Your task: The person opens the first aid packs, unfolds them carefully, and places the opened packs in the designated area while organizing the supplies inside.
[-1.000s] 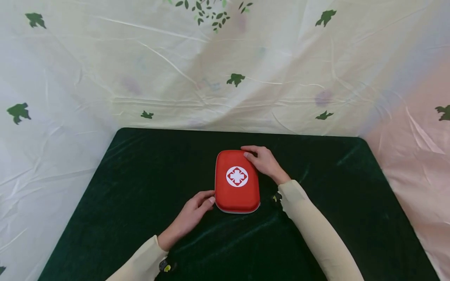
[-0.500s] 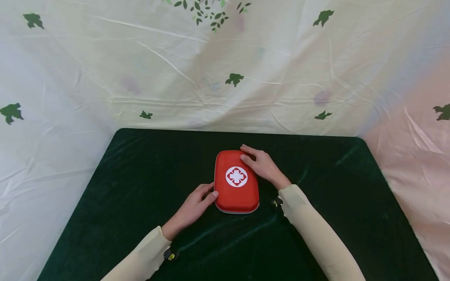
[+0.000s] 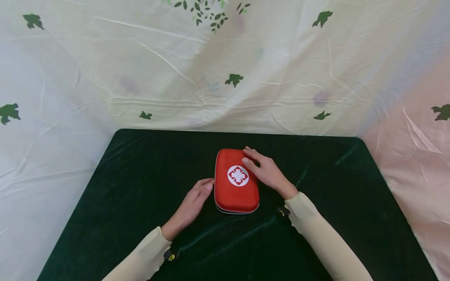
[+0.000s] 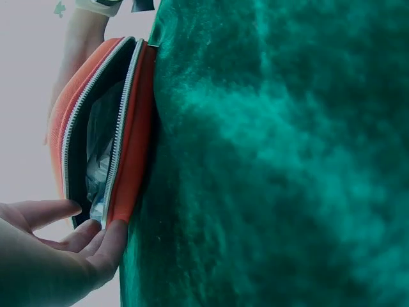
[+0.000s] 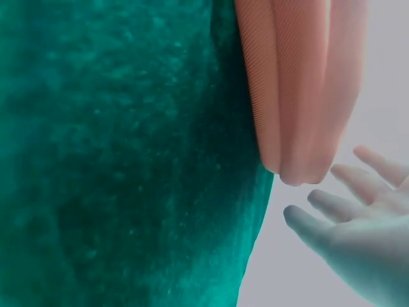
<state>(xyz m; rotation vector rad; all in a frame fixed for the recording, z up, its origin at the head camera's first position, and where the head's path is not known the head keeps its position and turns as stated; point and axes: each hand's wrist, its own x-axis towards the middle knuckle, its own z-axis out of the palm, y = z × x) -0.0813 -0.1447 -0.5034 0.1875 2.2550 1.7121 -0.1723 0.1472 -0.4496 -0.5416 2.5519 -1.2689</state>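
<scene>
A red first-aid case (image 3: 236, 197) with a white cross emblem lies on the dark green cloth. In the left wrist view its zipper (image 4: 119, 137) is undone and the lid stands a little apart from the base. Clear plastic packets (image 4: 99, 166) show inside. My left hand (image 3: 190, 205) is at the case's left side, its thumb at the lid's edge and its other fingertips by the base's rim. Over the upper right corner lies my right hand (image 3: 268, 171), with its thumb above the lid. Spread fingers of that hand appear beside the case in the right wrist view.
The green velvet cloth (image 3: 147, 168) covers the table, with a few creases in front of the case. Pale curtains (image 3: 168, 70) with green leaf and bird prints stand behind and on both sides. Each wrist carries a small dark camera (image 3: 169, 255).
My left hand has moved up along the case's left side, and its thumb has come off the lid's top. The front gap has widened slightly. My right hand has shifted a little right.
</scene>
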